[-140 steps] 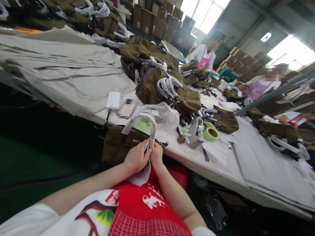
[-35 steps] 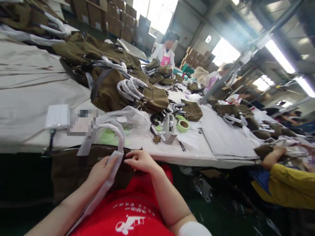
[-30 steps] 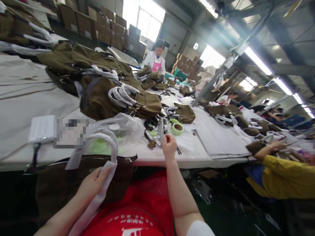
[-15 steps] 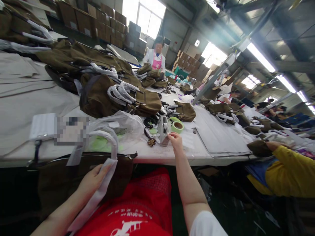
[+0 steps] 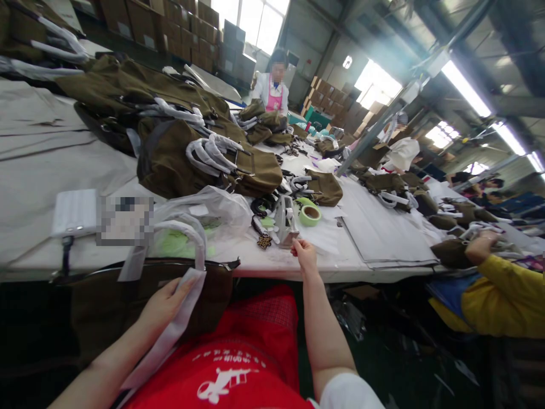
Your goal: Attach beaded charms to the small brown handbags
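My left hand (image 5: 164,307) is closed on a white wrapping strip (image 5: 187,304) at the wrapped handle (image 5: 198,241) of a dark olive bag (image 5: 149,289). The bag hangs at the table's front edge, against my red apron. My right hand (image 5: 304,254) pinches at the front end of a grey tape dispenser (image 5: 284,224), its thumb and forefinger pressed together on the tape end, which is too thin to see clearly. Right of the dispenser lies a roll of pale green tape (image 5: 309,215). Left of it are a dark cord (image 5: 260,207) and a leopard-patterned tag (image 5: 264,242).
Olive bags with wrapped handles (image 5: 213,162) are heaped across the table. A clear plastic bag (image 5: 230,213) and a white box-like device (image 5: 74,213) lie nearer. White sheets (image 5: 383,227) stretch rightward. A co-worker's yellow sleeve (image 5: 506,295) is at the right; another person (image 5: 272,94) stands opposite.
My right hand has drawn slightly down toward me at the dispenser's front. My left hand keeps its grip on the strip. The yellow-sleeved co-worker's hand has moved up and right.
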`<action>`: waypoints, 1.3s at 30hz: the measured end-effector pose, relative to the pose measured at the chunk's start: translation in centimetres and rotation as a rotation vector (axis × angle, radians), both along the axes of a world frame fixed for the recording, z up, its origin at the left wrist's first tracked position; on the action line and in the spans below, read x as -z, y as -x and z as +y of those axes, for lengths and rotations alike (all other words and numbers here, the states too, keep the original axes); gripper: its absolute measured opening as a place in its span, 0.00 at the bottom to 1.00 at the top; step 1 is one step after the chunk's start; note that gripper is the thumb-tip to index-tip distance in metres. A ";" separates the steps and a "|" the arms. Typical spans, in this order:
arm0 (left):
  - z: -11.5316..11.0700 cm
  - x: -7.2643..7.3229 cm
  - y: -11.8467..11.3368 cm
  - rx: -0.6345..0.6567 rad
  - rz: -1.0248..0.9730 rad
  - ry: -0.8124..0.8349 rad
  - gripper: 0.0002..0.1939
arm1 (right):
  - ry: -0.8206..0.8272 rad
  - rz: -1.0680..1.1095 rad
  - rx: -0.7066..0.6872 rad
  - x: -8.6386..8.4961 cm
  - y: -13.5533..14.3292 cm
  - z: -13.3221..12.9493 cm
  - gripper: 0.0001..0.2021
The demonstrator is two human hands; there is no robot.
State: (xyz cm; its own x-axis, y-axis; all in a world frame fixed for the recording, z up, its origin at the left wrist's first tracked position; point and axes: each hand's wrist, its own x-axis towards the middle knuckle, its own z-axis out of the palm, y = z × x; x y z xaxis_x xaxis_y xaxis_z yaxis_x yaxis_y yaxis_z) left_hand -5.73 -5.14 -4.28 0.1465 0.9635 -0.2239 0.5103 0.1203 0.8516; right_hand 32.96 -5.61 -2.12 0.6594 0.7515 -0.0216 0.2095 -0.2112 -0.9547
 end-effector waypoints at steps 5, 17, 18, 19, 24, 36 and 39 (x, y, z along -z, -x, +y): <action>-0.3 0.1 0.0 -0.015 -0.071 0.063 0.32 | 0.022 0.031 0.009 0.2 0.7 -1.3 0.23; -1.4 -0.7 -0.8 -0.046 -0.131 0.062 0.33 | 0.054 0.267 -0.699 -3.2 16.2 -2.3 0.17; -1.4 -0.7 -0.8 -0.045 -0.141 0.061 0.33 | 0.070 0.286 -0.744 -3.2 17.4 -1.9 0.17; -1.5 -0.8 -0.8 -0.044 -0.150 0.060 0.33 | 0.092 0.297 -0.781 -3.0 18.5 -1.5 0.17; -1.4 -1.2 -0.6 -0.045 -0.189 0.055 0.30 | 0.259 0.142 -0.852 -1.0 21.1 -0.2 0.16; -1.4 -0.2 -0.5 -0.113 -0.323 0.102 0.23 | 0.516 -0.364 -0.828 -1.5 21.4 -0.2 0.21; -1.0 -0.4 -0.1 -0.115 -0.394 0.184 0.20 | 0.515 -0.381 -0.813 -1.3 21.3 -0.5 0.26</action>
